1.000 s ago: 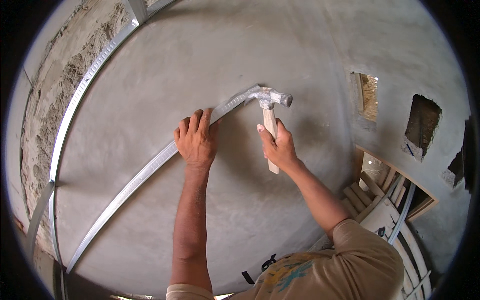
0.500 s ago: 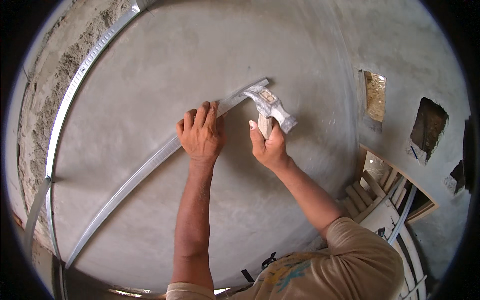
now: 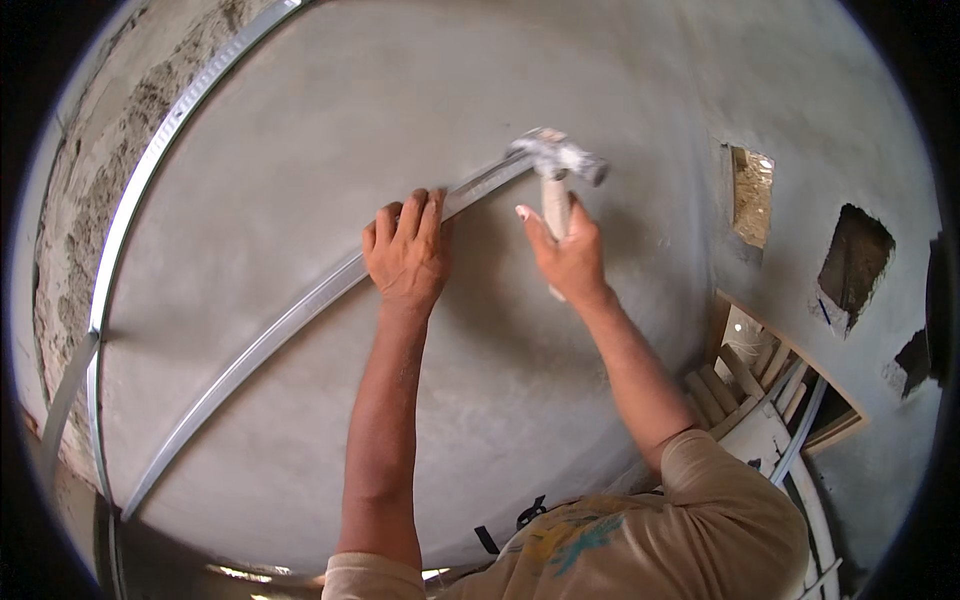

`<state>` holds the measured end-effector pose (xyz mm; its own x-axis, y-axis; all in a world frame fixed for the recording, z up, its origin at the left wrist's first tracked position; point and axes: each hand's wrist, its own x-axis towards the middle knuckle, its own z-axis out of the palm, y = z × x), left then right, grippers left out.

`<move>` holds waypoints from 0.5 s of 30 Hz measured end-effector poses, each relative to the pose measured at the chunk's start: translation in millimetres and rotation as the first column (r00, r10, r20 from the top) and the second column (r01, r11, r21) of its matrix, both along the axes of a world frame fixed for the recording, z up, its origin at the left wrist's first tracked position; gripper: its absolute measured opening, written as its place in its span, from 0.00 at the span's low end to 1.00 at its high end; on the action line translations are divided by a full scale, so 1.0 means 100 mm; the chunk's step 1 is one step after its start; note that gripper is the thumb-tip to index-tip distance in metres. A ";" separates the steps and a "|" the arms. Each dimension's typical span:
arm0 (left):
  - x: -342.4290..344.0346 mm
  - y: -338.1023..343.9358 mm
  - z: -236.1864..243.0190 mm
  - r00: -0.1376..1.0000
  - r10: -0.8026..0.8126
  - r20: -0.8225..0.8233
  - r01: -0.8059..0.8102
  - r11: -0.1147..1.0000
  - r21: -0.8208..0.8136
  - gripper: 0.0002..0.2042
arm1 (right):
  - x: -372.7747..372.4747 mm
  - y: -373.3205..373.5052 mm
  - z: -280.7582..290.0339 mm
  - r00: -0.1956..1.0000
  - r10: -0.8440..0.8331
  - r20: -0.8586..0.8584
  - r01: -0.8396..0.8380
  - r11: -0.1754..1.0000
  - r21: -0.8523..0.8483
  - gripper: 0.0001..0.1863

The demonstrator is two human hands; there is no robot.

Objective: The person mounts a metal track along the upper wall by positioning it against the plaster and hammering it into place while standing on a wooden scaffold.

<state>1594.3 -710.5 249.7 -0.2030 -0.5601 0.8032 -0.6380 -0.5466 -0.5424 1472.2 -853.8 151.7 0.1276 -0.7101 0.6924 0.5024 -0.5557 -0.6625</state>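
A long, thin metal channel (image 3: pixel 268 343) runs slantwise across the grey plastered wall, from low on the left up to the middle. My left hand (image 3: pixel 409 252) is closed over its upper part, fingers wrapped across the far edge. In my right hand (image 3: pixel 572 258) is a claw hammer (image 3: pixel 556 203), gripped by its pale handle with the thumb raised along it. The hammer's grey head, smeared by motion, overlaps the channel's upper end; whether it touches the metal I cannot tell.
Another metal channel (image 3: pixel 143 180) curves along the wall's left edge, beside rough broken plaster (image 3: pixel 125 135). To the right, the wall has several cut openings, one a dark hole (image 3: pixel 856 262). A wood-framed opening (image 3: pixel 845 424) at lower right shows stacked wooden pieces and pale pipes.
My right hand has moved up and to the right with the hammer, whose head now lies over the channel's upper end. My left hand keeps its grip, nearly in place.
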 end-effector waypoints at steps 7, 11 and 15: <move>0.18 0.18 0.12 0.994 -0.104 0.032 0.103 0.994 0.033 0.12 | 0.31 -0.18 0.41 0.999 -0.031 0.006 0.032 0.953 -0.301 0.24; 0.21 -0.10 -0.02 0.967 -0.184 -0.176 0.196 0.979 0.055 0.09 | 0.47 -0.55 0.20 0.954 -0.244 -0.172 0.129 0.857 -0.498 0.28; 0.16 -0.11 -0.06 0.966 -0.254 -0.054 0.252 0.967 -0.036 0.11 | 0.82 -1.22 -0.14 0.952 -0.297 -0.081 0.197 0.788 -0.583 0.27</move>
<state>1610.6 -721.4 243.3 -0.2882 -0.4728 0.8327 -0.7873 -0.3780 -0.4871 1554.7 -975.7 138.1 0.1456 -0.2247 0.9635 0.2120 -0.9442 -0.2522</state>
